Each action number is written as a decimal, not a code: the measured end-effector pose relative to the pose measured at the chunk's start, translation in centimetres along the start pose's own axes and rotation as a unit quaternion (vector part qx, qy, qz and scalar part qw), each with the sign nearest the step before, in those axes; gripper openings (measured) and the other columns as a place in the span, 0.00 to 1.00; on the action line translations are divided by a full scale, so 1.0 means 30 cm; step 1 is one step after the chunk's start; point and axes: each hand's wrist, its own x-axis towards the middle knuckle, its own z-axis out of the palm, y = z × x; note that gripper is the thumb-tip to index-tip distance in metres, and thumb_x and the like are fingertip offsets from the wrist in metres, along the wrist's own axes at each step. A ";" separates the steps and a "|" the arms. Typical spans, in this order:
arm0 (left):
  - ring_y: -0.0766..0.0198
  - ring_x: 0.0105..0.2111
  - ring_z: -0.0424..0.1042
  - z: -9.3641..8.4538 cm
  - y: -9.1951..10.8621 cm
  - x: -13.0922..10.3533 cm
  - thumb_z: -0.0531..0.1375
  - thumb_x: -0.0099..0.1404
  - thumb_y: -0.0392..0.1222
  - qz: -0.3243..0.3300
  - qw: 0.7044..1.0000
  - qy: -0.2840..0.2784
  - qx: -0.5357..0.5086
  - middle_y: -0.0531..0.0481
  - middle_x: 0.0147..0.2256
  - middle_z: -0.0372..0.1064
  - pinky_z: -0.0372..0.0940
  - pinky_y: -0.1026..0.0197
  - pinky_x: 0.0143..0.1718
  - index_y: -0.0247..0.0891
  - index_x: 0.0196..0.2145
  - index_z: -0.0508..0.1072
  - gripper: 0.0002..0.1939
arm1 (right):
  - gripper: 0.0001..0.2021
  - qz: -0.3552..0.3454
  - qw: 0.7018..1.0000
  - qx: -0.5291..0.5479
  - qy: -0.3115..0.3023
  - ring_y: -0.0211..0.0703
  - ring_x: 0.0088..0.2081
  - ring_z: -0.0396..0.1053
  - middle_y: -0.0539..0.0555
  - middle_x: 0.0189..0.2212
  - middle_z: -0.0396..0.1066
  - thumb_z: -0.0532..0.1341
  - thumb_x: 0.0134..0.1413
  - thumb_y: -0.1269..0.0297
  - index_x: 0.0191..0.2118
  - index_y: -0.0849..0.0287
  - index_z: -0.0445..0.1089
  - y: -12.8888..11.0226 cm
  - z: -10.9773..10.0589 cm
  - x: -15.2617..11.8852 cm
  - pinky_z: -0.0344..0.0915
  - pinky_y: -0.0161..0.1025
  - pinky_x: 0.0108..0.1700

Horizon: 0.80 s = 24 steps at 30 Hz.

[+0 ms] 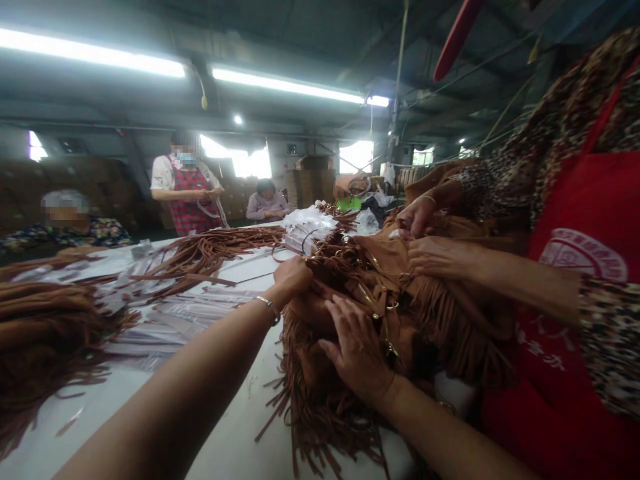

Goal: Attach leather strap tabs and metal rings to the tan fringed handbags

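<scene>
White worktable (220, 447) runs away from me, covered mid-length with brown suede straps (200, 257) and clear plastic sleeves (175, 320). Another fringed heap (40, 340) sits at the far left edge.

Right in front: pile of tan fringed suede bags (380, 313), on the table's near right side, fringe hanging toward me. Judging by the drape, it's soft, floppy and light-ish, with no stiffness to push against. Suede looks grippy, not slippery. The fringe tangles and gives no hold; better to take the bag body or the seam near the gold hardware (385, 307), which is the only rigid bit.

A co-worker in a red apron (575, 280) stands just beside me on the right, both hands (430, 257) into the same pile from the far side. Three more people are at the far end.

My left hand (293, 277): arm stretched forward, bracelet (267, 307) at the wrist, fingers curled closed into the left top edge of the pile; looks like it's pinching suede, but the fingertips are buried.

My right hand (357, 350): palm down, fingers spread flat, pressing on top of the bag. Not clamped on anything.
</scene>
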 end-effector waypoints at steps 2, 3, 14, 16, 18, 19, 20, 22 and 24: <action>0.50 0.42 0.72 -0.080 0.014 0.011 0.51 0.60 0.42 -0.024 0.997 0.057 0.037 0.35 0.40 0.72 0.64 0.58 0.38 0.35 0.38 0.74 0.14 | 0.22 -0.057 0.998 -0.013 -0.015 0.54 0.58 0.53 0.58 0.58 0.59 0.57 0.55 0.66 0.57 0.59 0.61 0.003 0.006 -0.067 0.54 0.53 0.58; 0.52 0.41 0.72 -0.125 0.023 0.015 0.52 0.59 0.42 -0.025 0.995 0.081 0.051 0.36 0.39 0.72 0.64 0.59 0.37 0.36 0.37 0.74 0.13 | 0.20 -0.071 0.997 -0.010 -0.022 0.54 0.57 0.56 0.58 0.56 0.62 0.56 0.56 0.66 0.55 0.59 0.63 0.011 0.012 -0.092 0.56 0.52 0.57; 0.57 0.32 0.70 -0.710 -0.093 -0.201 0.55 0.56 0.38 -0.035 0.942 0.274 0.192 0.42 0.29 0.69 0.62 0.58 0.31 0.32 0.29 0.71 0.08 | 0.17 0.083 0.980 0.160 -0.087 0.52 0.44 0.67 0.61 0.39 0.71 0.54 0.57 0.57 0.42 0.65 0.71 0.047 0.012 -0.049 0.62 0.50 0.49; 0.61 0.27 0.67 -0.802 -0.181 -0.293 0.56 0.56 0.41 -0.064 0.933 0.303 0.183 0.48 0.25 0.66 0.60 0.60 0.27 0.34 0.26 0.71 0.08 | 0.17 0.099 0.974 0.196 -0.058 0.54 0.45 0.66 0.62 0.39 0.71 0.55 0.56 0.55 0.40 0.65 0.72 0.001 -0.012 -0.029 0.60 0.51 0.50; 0.64 0.24 0.63 -0.863 -0.281 -0.404 0.55 0.57 0.45 -0.080 0.929 0.325 0.161 0.52 0.21 0.61 0.56 0.63 0.24 0.36 0.25 0.71 0.10 | 0.20 0.137 0.946 0.286 -0.063 0.54 0.43 0.66 0.62 0.38 0.71 0.55 0.55 0.51 0.38 0.65 0.72 -0.089 -0.043 -0.010 0.60 0.50 0.49; 0.65 0.23 0.61 -0.878 -0.332 -0.466 0.55 0.58 0.46 -0.083 0.927 0.336 0.142 0.53 0.20 0.60 0.55 0.63 0.24 0.36 0.26 0.71 0.12 | 0.22 0.169 0.916 0.354 -0.084 0.53 0.42 0.67 0.61 0.37 0.71 0.54 0.56 0.48 0.38 0.64 0.71 -0.152 -0.059 -0.004 0.61 0.49 0.48; 0.66 0.23 0.60 -0.882 -0.382 -0.530 0.54 0.59 0.47 -0.086 0.926 0.347 0.119 0.53 0.20 0.60 0.54 0.64 0.23 0.36 0.26 0.71 0.13 | 0.24 0.209 0.870 0.431 -0.122 0.52 0.40 0.68 0.61 0.37 0.71 0.53 0.56 0.45 0.38 0.64 0.71 -0.223 -0.074 0.000 0.62 0.48 0.45; 0.66 0.24 0.60 -0.859 -0.475 -0.662 0.53 0.60 0.48 -0.099 0.921 0.374 0.054 0.54 0.21 0.60 0.53 0.65 0.22 0.35 0.27 0.70 0.14 | 0.27 0.293 0.738 0.576 -0.196 0.48 0.37 0.69 0.60 0.38 0.72 0.51 0.54 0.41 0.44 0.62 0.68 -0.384 -0.096 -0.002 0.64 0.45 0.40; 0.67 0.24 0.60 -0.804 -0.553 -0.795 0.53 0.60 0.49 -0.122 0.907 0.402 -0.031 0.54 0.23 0.61 0.54 0.66 0.22 0.35 0.27 0.70 0.14 | 0.29 0.322 0.594 0.689 -0.264 0.47 0.36 0.70 0.59 0.40 0.71 0.52 0.53 0.39 0.48 0.60 0.65 -0.545 -0.096 -0.013 0.65 0.44 0.37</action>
